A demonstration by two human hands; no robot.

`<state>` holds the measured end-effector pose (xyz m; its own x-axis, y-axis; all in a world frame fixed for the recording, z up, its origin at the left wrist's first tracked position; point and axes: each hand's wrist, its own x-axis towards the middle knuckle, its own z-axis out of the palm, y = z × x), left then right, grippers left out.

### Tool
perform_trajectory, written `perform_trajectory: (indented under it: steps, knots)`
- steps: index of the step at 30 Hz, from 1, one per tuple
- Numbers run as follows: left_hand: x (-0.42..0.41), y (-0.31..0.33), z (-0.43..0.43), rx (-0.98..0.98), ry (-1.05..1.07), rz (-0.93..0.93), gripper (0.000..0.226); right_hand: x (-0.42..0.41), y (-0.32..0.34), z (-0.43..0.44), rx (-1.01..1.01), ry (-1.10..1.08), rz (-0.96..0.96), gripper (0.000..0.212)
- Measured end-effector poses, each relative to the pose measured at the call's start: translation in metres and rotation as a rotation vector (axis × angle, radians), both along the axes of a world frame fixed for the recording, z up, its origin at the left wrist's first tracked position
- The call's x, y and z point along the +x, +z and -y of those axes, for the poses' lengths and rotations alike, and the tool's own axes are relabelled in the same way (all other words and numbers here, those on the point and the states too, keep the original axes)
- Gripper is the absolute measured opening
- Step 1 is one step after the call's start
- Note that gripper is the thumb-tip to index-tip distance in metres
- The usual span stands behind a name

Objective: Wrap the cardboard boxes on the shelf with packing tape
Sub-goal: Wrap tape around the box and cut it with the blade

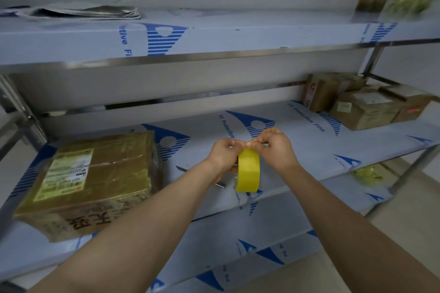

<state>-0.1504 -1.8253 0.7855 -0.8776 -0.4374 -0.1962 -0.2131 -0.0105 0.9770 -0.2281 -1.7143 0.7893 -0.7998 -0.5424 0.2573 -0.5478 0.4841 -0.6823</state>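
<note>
Hands (222, 153) (273, 147) pinch tape roll (248, 170), axis left-right

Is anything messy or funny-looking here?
Yes. A crumpled yellow-green wad lies just under the right end of the shelf. It looks like used tape, maybe torn off the tape roll, and left there as litter.

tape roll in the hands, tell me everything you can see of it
The tape roll is a glossy, translucent yellow ring of packing tape, held on edge with its outer band toward the camera, above the middle shelf. The left hand grips its left side; the right hand pinches at its top, seemingly at the tape's end. Its core is hidden.
</note>
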Motion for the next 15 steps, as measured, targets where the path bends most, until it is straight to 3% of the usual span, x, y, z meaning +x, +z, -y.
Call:
perform_trajectory:
  steps: [3, 5, 6, 10, 13, 15]
  knots:
    - [-0.013, 0.001, -0.005, -0.044, 0.013, 0.029, 0.014, -0.009, -0.003, -0.003, -0.12, -0.022, 0.09, 0.015]
    - [-0.024, 0.002, -0.008, -0.055, 0.029, 0.036, 0.014, -0.019, -0.006, -0.004, -0.181, -0.042, 0.175, 0.041]
    - [-0.029, 0.002, -0.009, -0.056, 0.039, 0.032, 0.015, -0.025, -0.008, -0.004, -0.219, -0.065, 0.22, 0.043]
    - [-0.048, 0.005, -0.017, 0.014, 0.146, 0.026, 0.014, -0.05, -0.015, -0.008, -0.378, -0.176, 0.506, 0.03]
    - [-0.061, 0.006, -0.023, 0.124, 0.255, 0.003, 0.015, -0.063, -0.017, -0.016, -0.298, -0.027, 0.746, 0.041]
    - [-0.069, 0.002, -0.027, 0.134, 0.307, -0.018, 0.013, -0.068, -0.018, -0.018, -0.199, 0.103, 0.736, 0.028]
